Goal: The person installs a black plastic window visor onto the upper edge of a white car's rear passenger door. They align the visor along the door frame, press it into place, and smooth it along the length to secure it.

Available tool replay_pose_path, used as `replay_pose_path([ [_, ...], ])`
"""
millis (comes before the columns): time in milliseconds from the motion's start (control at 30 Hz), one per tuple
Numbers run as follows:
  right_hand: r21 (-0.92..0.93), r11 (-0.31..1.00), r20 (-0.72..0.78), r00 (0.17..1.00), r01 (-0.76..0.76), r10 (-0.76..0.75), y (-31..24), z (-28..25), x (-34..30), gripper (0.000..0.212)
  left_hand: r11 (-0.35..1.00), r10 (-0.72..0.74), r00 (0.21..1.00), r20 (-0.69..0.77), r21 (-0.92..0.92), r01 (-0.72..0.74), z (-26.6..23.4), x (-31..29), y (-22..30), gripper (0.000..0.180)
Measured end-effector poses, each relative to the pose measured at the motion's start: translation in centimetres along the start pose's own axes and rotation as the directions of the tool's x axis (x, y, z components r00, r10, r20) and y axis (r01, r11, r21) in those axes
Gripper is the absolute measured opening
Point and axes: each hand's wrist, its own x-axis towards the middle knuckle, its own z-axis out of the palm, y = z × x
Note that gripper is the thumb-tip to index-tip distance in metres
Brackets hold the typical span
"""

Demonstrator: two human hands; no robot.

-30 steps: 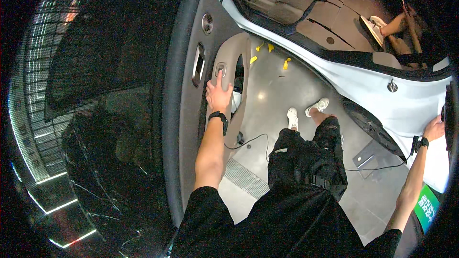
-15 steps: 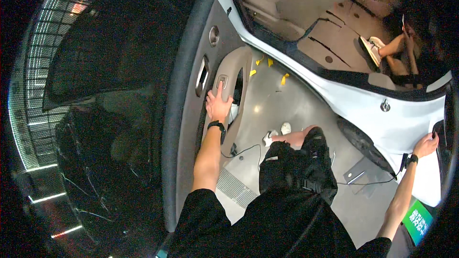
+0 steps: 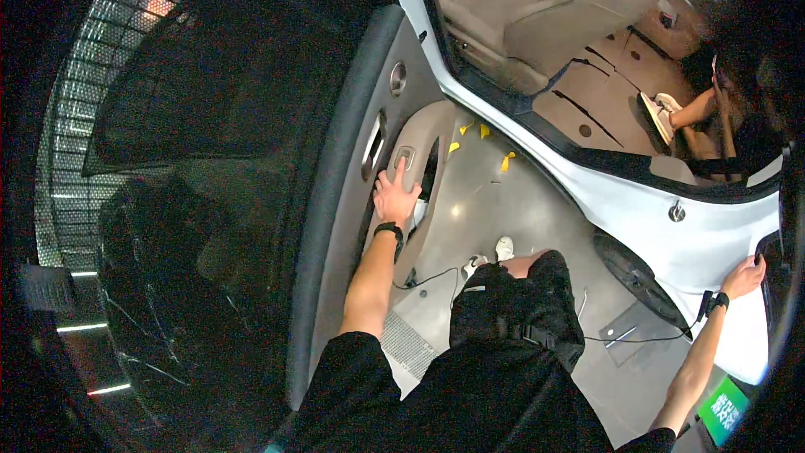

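Observation:
My left hand (image 3: 397, 200) is on the brown inner panel of an opened car door (image 3: 341, 285). Its index finger is stretched onto a small window switch (image 3: 405, 156) set in the armrest (image 3: 430, 124), while the other fingers spread over the armrest below. Far to the right, my right hand (image 3: 742, 278) lies against the white car body (image 3: 646, 222), fingertips at its edge beside a dark opening. Those fingertips are small and partly hidden; nothing held shows there. A dark band sits on each wrist.
Through the doorway are a beige seat (image 3: 495, 4) and another person's leg and light shoe (image 3: 658, 122). Yellow strips (image 3: 506, 161) lie on the grey floor. A thin black cable (image 3: 629, 339) runs near my legs. A green sign (image 3: 723, 411) stands at lower right.
The view has shifted, so the door and seat appear farther right and lower. My left index finger stays at the switch, and my right hand stays at the body edge.

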Motion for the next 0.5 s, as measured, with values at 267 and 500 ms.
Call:
replay_pose_path([
  [267,0.005,1.0,-0.05,0.999,0.001,-0.001,-0.9,-0.4,0.0,0.038,1.0,-0.012,1.0,-0.004,0.01,0.012,-0.2,0.2,-0.2,0.075],
  [500,0.001,1.0,-0.036,0.999,-0.005,0.005,-1.6,-0.5,0.7,0.037,0.999,-0.041,0.999,-0.002,0.026,0.041,-0.7,1.1,0.5,0.078],
])
